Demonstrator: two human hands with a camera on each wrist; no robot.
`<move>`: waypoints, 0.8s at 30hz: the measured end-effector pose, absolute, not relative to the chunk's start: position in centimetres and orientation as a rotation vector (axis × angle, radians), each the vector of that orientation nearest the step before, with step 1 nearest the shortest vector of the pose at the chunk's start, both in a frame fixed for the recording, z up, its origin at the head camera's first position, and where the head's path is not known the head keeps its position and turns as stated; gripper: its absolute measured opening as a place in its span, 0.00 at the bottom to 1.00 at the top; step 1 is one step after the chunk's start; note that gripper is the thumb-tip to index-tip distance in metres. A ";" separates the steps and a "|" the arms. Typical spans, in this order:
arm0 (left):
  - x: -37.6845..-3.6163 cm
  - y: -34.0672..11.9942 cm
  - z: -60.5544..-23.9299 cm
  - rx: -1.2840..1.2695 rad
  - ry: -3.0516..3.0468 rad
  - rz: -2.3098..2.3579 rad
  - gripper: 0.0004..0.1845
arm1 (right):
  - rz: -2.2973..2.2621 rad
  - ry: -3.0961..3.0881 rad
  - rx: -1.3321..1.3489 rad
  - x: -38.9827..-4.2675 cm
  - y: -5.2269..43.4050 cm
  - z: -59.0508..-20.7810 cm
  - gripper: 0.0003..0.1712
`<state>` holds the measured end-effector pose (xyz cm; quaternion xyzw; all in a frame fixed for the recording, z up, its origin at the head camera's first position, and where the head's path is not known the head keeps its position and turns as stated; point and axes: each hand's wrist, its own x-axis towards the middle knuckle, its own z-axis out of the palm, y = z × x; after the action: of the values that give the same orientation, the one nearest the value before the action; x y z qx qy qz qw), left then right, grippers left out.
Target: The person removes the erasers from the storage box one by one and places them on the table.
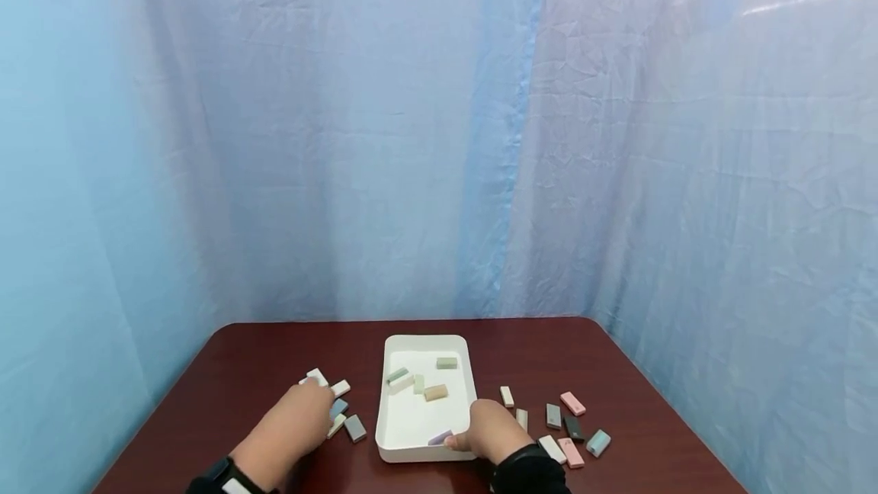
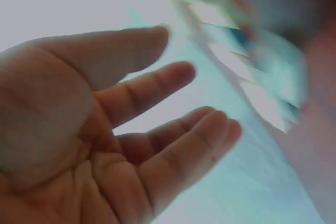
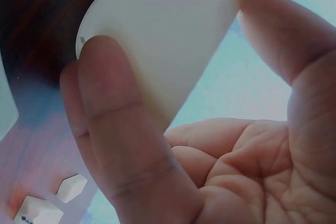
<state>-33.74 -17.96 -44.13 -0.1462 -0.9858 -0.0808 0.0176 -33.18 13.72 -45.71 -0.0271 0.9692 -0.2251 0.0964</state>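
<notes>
Head view: I see a white tray [image 1: 469,372] standing mid-table on the dark brown table [image 1: 617,357], holding a few pastel blocks, among them a tan block [image 1: 435,392]. My left hand [image 1: 296,421] rests over a cluster of blocks left of the tray, just beside a blue block [image 1: 338,408]; whether its fingers pinch one I cannot tell here. My right hand [image 1: 488,427] grips the tray's near right corner. More blocks lie scattered right of the tray, including a pink block [image 1: 572,403].

Left wrist view: the left hand [image 2: 94,145] shows its fingers [image 2: 157,85] released, spread and holding nothing; blurred blocks lie beyond.

Right wrist view: the right hand [image 3: 220,166] pinches the tray [image 3: 163,30] wall between thumb and fingers [image 3: 113,124]. A white block [image 3: 71,187] lies on the table below.
</notes>
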 end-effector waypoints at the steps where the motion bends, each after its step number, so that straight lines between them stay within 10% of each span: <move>1: -33.6 -17.1 -43.5 -0.510 -3.034 -0.266 0.04 | -0.665 2.873 -0.078 -33.2 13.8 -45.7 0.27; 11: -35.5 -8.6 -43.4 -1.260 -2.879 -0.209 0.15 | -0.656 2.860 -0.106 -32.7 13.6 -45.9 0.25; 24: -37.9 -3.7 -44.6 -1.378 -2.954 -0.031 0.28 | -0.701 2.840 -0.224 -32.5 13.2 -45.6 0.25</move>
<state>-37.87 -3.73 -44.64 -0.4219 -0.9047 -0.0094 -0.0591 -32.54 13.16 -45.60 -0.0760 0.9628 -0.2375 0.1037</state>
